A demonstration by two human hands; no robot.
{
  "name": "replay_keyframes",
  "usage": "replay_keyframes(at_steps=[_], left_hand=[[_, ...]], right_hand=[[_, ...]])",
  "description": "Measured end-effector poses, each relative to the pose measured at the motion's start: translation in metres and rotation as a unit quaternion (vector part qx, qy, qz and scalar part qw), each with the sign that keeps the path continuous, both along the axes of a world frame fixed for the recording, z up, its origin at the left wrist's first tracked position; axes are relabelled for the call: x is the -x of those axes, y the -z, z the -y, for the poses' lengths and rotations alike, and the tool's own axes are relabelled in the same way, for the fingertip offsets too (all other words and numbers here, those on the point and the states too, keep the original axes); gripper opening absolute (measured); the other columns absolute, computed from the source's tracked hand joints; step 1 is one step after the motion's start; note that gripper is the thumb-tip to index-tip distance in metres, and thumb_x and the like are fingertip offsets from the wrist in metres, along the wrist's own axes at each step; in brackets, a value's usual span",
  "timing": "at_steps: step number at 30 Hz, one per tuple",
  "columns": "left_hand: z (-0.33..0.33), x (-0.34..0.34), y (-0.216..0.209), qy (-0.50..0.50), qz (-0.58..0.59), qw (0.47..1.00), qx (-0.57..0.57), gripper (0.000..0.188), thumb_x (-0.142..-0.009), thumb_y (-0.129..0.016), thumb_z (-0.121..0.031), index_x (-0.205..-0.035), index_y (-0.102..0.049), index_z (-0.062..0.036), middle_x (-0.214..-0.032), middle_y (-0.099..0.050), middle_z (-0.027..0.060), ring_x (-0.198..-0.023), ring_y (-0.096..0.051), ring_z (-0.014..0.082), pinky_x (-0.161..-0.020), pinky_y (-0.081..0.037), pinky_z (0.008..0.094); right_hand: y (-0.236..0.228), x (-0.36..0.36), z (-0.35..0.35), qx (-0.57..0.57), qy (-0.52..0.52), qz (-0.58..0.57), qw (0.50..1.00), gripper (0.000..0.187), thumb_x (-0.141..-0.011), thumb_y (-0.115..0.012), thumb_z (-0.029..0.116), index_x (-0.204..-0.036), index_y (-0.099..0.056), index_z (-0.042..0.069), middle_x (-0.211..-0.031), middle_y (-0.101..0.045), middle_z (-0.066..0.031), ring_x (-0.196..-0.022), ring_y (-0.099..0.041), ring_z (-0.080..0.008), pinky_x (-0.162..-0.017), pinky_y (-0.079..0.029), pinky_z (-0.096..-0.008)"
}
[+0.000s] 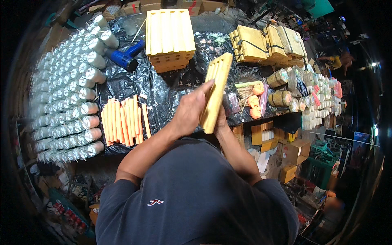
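Observation:
Between my hands a long yellow grooved mould half (219, 92) is held up at a tilt, its grooved face turned to the left. My left hand (190, 107) grips it from the left side, thumb and fingers against the face and edge. My right hand (221, 121) holds its right side low down; most of those fingers are hidden behind the slab. Beyond it a stack of similar yellow grooved mould pieces (170, 32) stands on the black plastic sheet (157, 87). Slim orange candles (122, 122) lie side by side to the left of my left forearm.
Many pale cylindrical candles with wicks (69, 98) fill the table's left side. A blue torch-like tool (122, 59) lies near the stack. Strapped yellow moulds (250, 43) sit far right, with orange lumps (255, 102), thin sticks and white candles (320, 106) nearer. Cardboard boxes (296, 151) stand below right.

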State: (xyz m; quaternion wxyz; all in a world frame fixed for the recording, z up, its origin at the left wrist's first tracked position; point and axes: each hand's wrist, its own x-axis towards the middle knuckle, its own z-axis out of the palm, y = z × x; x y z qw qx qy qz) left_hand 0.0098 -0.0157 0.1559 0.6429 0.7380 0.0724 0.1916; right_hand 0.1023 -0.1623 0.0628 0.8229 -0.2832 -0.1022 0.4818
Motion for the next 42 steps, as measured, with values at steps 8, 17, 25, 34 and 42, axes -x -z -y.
replay_keyframes(at_steps=[8, 17, 25, 34, 42], left_hand=[[-0.073, -0.032, -0.070, -0.193, 0.013, 0.953, -0.235, 0.069, -0.092, -0.074, -0.024, -0.142, -0.052, 0.0172, -0.122, -0.062, 0.0341, -0.106, -0.068, 0.0443, -0.096, -0.055, 0.0485], [-0.219, -0.086, -0.026, -0.262, -0.007, 0.963, -0.071, 0.051, -0.083, -0.080, -0.023, -0.125, -0.073, 0.0057, -0.101, -0.079, 0.0211, -0.084, -0.078, 0.0226, -0.074, -0.061, 0.0350], [-0.242, -0.087, 0.034, -0.274, -0.071, 0.959, -0.017, 0.060, -0.080, -0.085, -0.018, -0.131, -0.068, 0.0096, -0.107, -0.078, 0.0201, -0.088, -0.076, 0.0215, -0.076, -0.061, 0.0339], [-0.226, -0.090, 0.034, -0.242, -0.068, 0.967, 0.035, 0.041, -0.099, -0.068, -0.015, -0.134, -0.064, 0.0062, -0.115, -0.074, 0.0107, -0.097, -0.068, 0.0144, -0.084, -0.056, 0.0311], [-0.231, -0.089, 0.042, -0.179, -0.046, 0.980, 0.081, 0.045, -0.103, -0.069, -0.018, -0.141, -0.054, 0.0003, -0.129, -0.067, 0.0093, -0.115, -0.063, 0.0174, -0.100, -0.051, 0.0333]], right_hand=[[-0.113, -0.075, -0.093, 0.213, 0.149, 0.322, 0.910, 0.051, -0.097, -0.079, 0.026, -0.130, -0.057, -0.005, -0.115, -0.073, -0.0138, -0.097, -0.072, -0.0193, -0.083, -0.060, -0.0323], [-0.141, -0.150, -0.222, 0.485, 0.050, 0.520, 0.702, 0.042, -0.095, -0.071, 0.033, -0.094, -0.075, -0.009, -0.081, -0.075, -0.0200, -0.066, -0.072, -0.0227, -0.061, -0.057, -0.0381], [-0.097, -0.159, -0.235, 0.477, 0.072, 0.552, 0.680, 0.049, -0.086, -0.075, 0.031, -0.098, -0.074, -0.016, -0.094, -0.075, -0.0330, -0.085, -0.079, -0.0379, -0.076, -0.063, -0.0433], [-0.074, -0.158, -0.228, 0.425, 0.098, 0.609, 0.663, 0.041, -0.097, -0.072, 0.032, -0.120, -0.074, -0.002, -0.107, -0.079, -0.0197, -0.096, -0.077, -0.0284, -0.086, -0.059, -0.0438], [-0.056, -0.163, -0.233, 0.387, 0.107, 0.550, 0.733, 0.050, -0.099, -0.069, 0.041, -0.120, -0.070, -0.005, -0.115, -0.073, -0.0302, -0.114, -0.070, -0.0407, -0.099, -0.054, -0.0479]])
